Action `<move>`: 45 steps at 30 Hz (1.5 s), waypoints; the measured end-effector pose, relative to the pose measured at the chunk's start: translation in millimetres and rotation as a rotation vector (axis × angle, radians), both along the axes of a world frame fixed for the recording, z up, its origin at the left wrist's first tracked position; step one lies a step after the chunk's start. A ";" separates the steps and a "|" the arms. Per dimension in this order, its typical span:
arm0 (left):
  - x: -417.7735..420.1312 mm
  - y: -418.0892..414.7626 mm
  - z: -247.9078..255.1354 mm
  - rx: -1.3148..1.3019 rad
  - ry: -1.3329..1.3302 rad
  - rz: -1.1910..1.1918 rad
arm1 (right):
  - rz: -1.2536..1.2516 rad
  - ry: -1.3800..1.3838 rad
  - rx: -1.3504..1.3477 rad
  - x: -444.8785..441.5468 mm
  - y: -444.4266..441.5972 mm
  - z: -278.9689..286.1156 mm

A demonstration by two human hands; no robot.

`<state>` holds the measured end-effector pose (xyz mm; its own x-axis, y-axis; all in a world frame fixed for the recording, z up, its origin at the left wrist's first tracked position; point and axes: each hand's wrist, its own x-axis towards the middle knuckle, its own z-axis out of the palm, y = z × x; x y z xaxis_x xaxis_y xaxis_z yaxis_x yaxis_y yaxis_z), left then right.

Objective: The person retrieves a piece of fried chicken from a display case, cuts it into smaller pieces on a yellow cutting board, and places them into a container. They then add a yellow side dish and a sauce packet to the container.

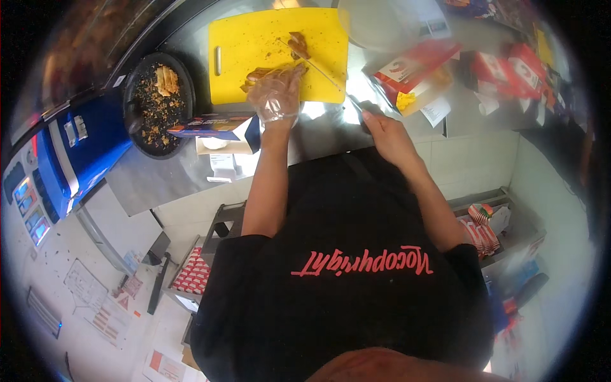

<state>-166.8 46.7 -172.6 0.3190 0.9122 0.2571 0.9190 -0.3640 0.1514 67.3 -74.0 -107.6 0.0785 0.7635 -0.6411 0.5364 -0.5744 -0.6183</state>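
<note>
My left hand (pixel 276 95), in a clear plastic glove, rests over a browned piece of cooked meat (pixel 260 74) on the yellow cutting board (pixel 238 43). The glove and fingers hide much of that piece. Bare, my right hand (pixel 385 131) grips the dark handle of a long knife (pixel 322 71) at the counter's near edge. The blade slants up and left across the board's right part. Beside its tip lies a smaller cut piece of meat (pixel 299 45), with crumbs scattered about.
A round black pan (pixel 187 88) with crumbs and fried pieces stands left. Near it are an open blue box (pixel 215 125) and a blue bag (pixel 90 138). Red cartons (pixel 415 64) and a receipt (pixel 436 111) lie right, on the metal counter (pixel 152 179).
</note>
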 end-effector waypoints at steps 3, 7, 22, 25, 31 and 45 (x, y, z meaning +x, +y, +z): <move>0.3 -7.1 -3.8 0.163 -0.167 -0.023 | 0.036 -0.042 0.043 5.7 7.0 10.0; -8.0 -8.4 -15.2 0.174 -0.181 -0.020 | 0.156 -0.119 0.011 11.5 17.4 24.5; -23.1 10.6 -29.7 0.231 -0.280 -0.180 | 0.263 -0.161 -0.074 23.6 33.3 39.6; -21.6 11.1 -27.7 0.202 -0.240 -0.175 | 0.253 -0.154 -0.075 22.5 33.3 38.9; -10.1 11.9 -22.7 0.100 -0.357 -0.066 | 0.288 -0.163 -0.073 26.4 36.1 31.7; -7.5 7.7 -19.7 -0.267 -0.387 0.081 | 0.280 -0.139 -0.033 22.9 36.6 15.1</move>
